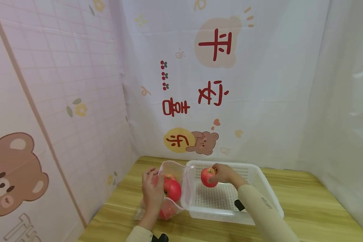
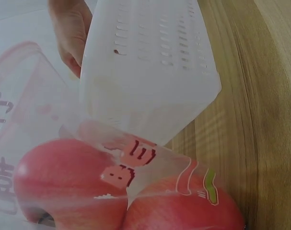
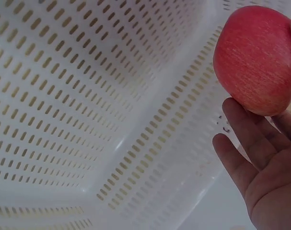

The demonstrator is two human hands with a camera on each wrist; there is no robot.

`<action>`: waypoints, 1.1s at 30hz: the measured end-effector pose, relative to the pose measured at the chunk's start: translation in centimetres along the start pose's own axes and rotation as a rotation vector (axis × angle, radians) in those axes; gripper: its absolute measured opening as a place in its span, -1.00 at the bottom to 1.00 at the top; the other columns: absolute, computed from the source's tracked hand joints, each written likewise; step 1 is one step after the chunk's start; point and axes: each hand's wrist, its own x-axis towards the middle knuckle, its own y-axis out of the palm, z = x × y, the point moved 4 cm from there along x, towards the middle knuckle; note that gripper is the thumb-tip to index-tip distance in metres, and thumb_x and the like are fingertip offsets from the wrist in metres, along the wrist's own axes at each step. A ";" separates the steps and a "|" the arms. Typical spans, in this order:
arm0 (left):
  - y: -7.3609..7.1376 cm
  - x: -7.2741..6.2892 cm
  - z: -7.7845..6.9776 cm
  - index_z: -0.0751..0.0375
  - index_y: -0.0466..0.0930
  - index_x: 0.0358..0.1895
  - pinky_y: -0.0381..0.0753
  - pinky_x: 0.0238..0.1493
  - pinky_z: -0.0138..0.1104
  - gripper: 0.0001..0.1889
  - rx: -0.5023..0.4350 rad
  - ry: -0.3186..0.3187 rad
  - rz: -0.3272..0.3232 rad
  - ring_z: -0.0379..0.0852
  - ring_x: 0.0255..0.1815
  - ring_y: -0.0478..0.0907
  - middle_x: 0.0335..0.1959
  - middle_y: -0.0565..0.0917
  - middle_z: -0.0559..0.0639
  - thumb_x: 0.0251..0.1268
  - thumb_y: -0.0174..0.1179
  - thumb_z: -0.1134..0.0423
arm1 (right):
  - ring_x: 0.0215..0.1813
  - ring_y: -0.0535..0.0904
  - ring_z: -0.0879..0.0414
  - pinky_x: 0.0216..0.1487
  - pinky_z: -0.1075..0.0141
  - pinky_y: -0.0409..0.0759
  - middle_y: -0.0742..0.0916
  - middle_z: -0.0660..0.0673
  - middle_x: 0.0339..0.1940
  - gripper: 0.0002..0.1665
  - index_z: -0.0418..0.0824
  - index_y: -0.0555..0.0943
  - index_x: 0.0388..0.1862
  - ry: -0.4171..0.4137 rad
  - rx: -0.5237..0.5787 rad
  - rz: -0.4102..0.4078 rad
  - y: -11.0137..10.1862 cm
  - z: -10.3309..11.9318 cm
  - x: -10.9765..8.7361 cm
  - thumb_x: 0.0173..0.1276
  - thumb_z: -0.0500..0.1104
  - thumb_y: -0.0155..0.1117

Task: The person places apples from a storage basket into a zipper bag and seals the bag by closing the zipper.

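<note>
My right hand holds a red apple by its upper right side, above the white perforated plastic basket. In the right wrist view, the apple sits at the fingertips, with the basket's slotted floor bare beside it. On the left, my left hand grips the side of a clear plastic bag with a pink rim. Its mouth stands wide, facing the basket. Several red apples lie inside the bag. The left wrist view shows two of them, one apple through the printed film.
A wooden tabletop carries both the bag and the basket, which stand side by side. Behind them hangs a white printed cloth, with another patterned cloth along the left.
</note>
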 end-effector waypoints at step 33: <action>0.4 0.6 -0.6 0.43 0.62 -0.37 0.35 0.18 0.00 -0.86 0.013 0.055 -0.033 0.17 0.15 0.44 0.07 0.54 0.22 0.29 0.21 0.39 | -0.01 0.58 0.02 -0.24 0.23 0.64 0.66 0.06 -0.02 -0.23 -0.02 0.49 0.26 -0.210 0.398 -0.177 -5.4 11.6 -7.7 0.06 0.03 0.56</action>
